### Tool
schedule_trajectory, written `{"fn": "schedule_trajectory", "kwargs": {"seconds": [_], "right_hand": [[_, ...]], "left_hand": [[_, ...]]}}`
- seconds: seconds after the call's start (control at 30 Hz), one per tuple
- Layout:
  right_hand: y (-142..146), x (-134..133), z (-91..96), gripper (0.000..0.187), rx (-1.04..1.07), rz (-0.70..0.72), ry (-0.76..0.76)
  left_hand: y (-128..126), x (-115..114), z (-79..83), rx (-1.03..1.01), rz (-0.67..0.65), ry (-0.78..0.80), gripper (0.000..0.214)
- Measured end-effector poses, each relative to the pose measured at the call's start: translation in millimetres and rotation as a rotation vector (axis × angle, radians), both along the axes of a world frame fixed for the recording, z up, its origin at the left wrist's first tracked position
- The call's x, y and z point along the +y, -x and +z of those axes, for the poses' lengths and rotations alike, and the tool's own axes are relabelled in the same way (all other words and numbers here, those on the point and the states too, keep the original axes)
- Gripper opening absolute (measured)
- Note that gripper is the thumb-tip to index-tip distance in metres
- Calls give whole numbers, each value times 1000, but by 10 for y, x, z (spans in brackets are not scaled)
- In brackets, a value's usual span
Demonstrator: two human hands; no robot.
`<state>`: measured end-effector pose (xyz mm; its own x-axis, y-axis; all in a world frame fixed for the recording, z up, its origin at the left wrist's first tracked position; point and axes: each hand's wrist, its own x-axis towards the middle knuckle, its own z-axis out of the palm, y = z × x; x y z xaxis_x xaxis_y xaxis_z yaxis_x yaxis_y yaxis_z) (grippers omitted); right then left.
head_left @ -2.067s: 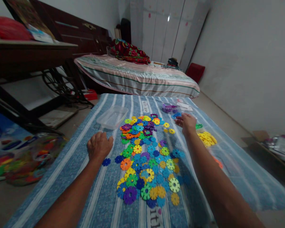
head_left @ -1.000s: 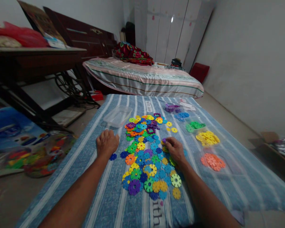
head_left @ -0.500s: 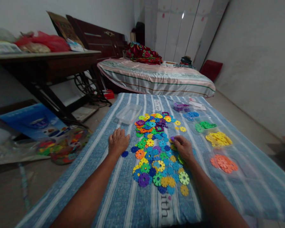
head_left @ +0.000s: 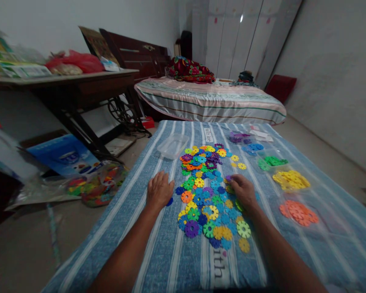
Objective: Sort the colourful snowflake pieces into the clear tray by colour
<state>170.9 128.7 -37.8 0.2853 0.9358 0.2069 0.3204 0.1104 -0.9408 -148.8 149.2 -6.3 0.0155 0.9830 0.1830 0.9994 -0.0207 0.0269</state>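
Observation:
My left hand (head_left: 160,190) lies flat on the striped cloth, left of a spread of colourful notched plastic discs (head_left: 199,182). It partly covers a dark blue disc (head_left: 169,201). On the right side of the spread, my right hand (head_left: 243,190) is closed, with a purple disc (head_left: 228,178) at its pinched fingertips. Green and yellow discs lie partly hidden under that hand. To the right stand clear boxes of sorted discs: purple (head_left: 239,137), blue (head_left: 253,148), green (head_left: 273,161), yellow (head_left: 291,180) and orange (head_left: 299,212).
A clear plastic box (head_left: 173,146) stands at the far left of the cloth-covered table (head_left: 134,228). Beyond is a bed (head_left: 210,97). On the left are a sewing-machine table (head_left: 88,77) and, on the floor, a bag of colourful pieces (head_left: 105,185).
The view has swung slightly left, so everything sits further right. My left hand has come slightly nearer, now partly over the dark blue disc. The right hand stays by the purple disc.

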Motion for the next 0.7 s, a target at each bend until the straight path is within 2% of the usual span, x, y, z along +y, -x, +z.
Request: {"fn": "schedule_trajectory", "kwargs": {"seconds": [0.2, 0.4, 0.7], "right_hand": [[10, 5, -1, 46, 6, -6, 15], [24, 5, -3, 48, 4, 4, 23], [60, 2, 46, 48, 23, -14, 13]], "left_hand": [[32, -21, -88, -9, -41, -89, 43], [39, -50, -153, -14, -59, -110, 41], [62, -59, -139, -8, -63, -127, 37]]}}
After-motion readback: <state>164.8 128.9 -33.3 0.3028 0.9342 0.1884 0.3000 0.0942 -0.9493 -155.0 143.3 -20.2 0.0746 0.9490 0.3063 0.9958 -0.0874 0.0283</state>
